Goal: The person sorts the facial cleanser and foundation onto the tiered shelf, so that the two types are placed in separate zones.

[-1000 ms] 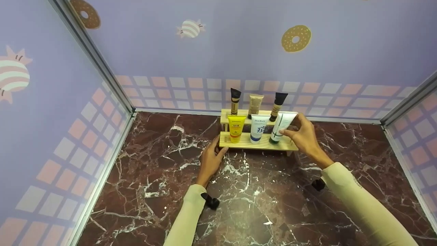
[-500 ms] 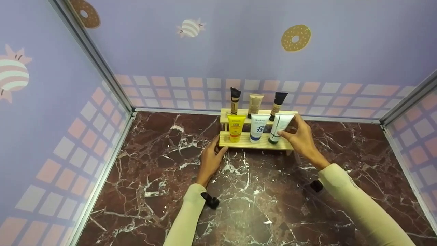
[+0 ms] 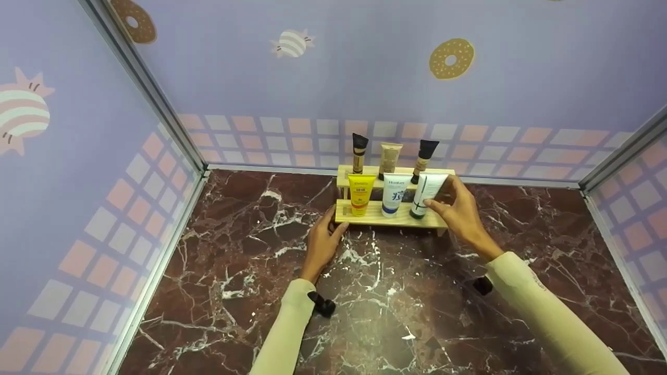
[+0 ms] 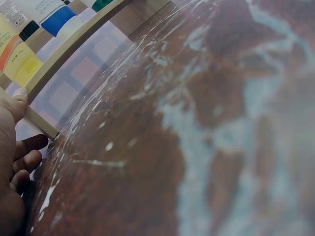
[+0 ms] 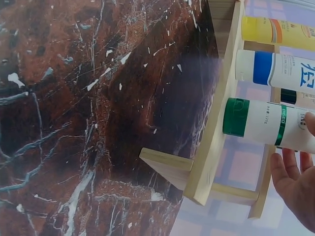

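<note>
**Hands at the two-tier wooden rack**

The wooden rack [image 3: 391,217] stands on the dark red marble counter [image 3: 365,291], close to the back wall [image 3: 365,78]. Its lower tier carries three tubes standing cap-down, left to right: a yellow tube [image 3: 360,195], a white tube with a blue cap [image 3: 394,195], and a white tube with a green cap [image 3: 427,195]. The upper tier carries three more: a black-capped gold tube [image 3: 358,153], a beige tube [image 3: 389,158] and a second black-capped tube [image 3: 423,160], which leans to the left.

Right hand [image 3: 461,213]: positioned at the right end of the rack. Thumb and fingers are curled around the white tube with a green cap, thumb on the near side, fingers on the far side. The tube leans slightly and its green cap rests on the lower shelf. The right wrist view confirms the cap seated on the board and fingers [image 5: 290,172] lying against the tube body.

Left hand [image 3: 322,242]: positioned at the left end of the rack. The thumb [image 4: 17,101] presses the front edge of the lower shelf; the fingers are loosely bent below the board on the counter. It holds nothing.

Both forearms are covered by pale yellow sleeves [image 3: 292,328].
</note>
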A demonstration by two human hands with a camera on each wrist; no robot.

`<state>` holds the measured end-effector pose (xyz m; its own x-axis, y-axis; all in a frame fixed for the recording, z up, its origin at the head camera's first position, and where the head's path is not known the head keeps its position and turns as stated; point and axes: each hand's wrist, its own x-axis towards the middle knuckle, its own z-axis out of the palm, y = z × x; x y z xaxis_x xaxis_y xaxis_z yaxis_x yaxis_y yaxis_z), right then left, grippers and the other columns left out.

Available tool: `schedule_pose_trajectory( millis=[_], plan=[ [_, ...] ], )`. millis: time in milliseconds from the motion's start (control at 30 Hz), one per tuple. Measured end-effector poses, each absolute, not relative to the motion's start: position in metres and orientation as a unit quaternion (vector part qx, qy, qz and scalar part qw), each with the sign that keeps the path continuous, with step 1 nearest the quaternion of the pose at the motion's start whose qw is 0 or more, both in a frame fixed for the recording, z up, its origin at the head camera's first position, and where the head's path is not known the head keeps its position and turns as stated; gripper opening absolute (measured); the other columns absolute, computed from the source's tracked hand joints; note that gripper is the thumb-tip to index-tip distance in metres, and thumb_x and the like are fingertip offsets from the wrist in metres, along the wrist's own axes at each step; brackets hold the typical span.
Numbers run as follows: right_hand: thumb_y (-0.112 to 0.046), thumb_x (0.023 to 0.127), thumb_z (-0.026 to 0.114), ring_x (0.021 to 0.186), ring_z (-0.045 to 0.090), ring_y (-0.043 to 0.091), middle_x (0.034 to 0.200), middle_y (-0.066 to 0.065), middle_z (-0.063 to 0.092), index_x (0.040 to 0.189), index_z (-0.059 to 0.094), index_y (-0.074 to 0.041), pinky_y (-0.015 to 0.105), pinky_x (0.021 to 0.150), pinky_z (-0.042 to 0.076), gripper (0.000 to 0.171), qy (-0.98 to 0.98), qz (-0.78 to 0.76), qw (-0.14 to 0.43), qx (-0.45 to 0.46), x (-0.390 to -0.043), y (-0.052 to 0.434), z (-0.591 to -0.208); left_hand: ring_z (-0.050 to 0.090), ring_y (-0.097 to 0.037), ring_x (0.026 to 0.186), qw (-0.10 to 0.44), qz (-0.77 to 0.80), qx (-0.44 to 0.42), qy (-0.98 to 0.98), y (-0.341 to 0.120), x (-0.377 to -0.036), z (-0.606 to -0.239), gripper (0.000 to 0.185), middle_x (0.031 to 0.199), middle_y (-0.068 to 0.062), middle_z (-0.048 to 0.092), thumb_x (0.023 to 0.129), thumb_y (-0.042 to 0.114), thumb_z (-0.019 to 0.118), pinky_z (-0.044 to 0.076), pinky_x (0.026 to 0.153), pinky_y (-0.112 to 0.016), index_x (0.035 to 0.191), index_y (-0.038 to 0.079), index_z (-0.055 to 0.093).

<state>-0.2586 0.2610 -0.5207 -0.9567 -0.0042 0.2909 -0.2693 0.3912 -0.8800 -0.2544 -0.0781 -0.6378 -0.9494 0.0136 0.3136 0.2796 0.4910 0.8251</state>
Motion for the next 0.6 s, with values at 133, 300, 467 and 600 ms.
schedule_pose_trajectory(
  millis=[133,300,467,600],
  plan=[
    [0.009,0.092,0.083,0.120,0.069,0.041,0.133,0.029,0.069,0.153,0.050,0.010,0.049,0.105,0.057,0.069,-0.819,0.556,0.114,0.088,-0.253,0.267,-0.522,0.056,-0.015,0.079,0.131,-0.509,-0.081,-0.847,-0.080,-0.255,-0.639,0.062,0.094,-0.007,0.064,0.106,0.026,0.077,0.048,0.072,-0.032,0.158,-0.002,0.057],
    [0.008,0.096,0.079,0.128,0.065,0.047,0.140,0.031,0.066,0.157,0.047,0.011,0.054,0.111,0.053,0.069,-0.824,0.550,0.111,0.078,-0.241,0.281,-0.525,0.062,-0.016,0.080,0.147,-0.551,-0.060,-0.819,-0.083,-0.255,-0.637,0.052,0.097,-0.009,0.073,0.106,0.022,0.078,0.050,0.072,-0.029,0.151,-0.002,0.065],
    [0.007,0.097,0.079,0.128,0.066,0.045,0.139,0.030,0.068,0.153,0.053,0.010,0.039,0.110,0.055,0.061,-0.823,0.553,0.118,0.058,-0.229,0.293,-0.527,0.070,-0.021,0.092,0.179,-0.592,-0.022,-0.785,-0.085,-0.257,-0.633,0.040,0.116,-0.011,0.080,0.107,0.020,0.076,0.053,0.079,-0.030,0.141,-0.001,0.073],
    [0.008,0.098,0.078,0.127,0.067,0.044,0.139,0.030,0.068,0.150,0.057,0.010,0.029,0.106,0.056,0.056,-0.817,0.561,0.124,0.055,-0.221,0.300,-0.530,0.071,-0.022,0.092,0.192,-0.590,-0.002,-0.784,-0.087,-0.254,-0.633,0.035,0.112,-0.010,0.081,0.107,0.020,0.075,0.053,0.078,-0.030,0.137,0.000,0.076]
  ],
)
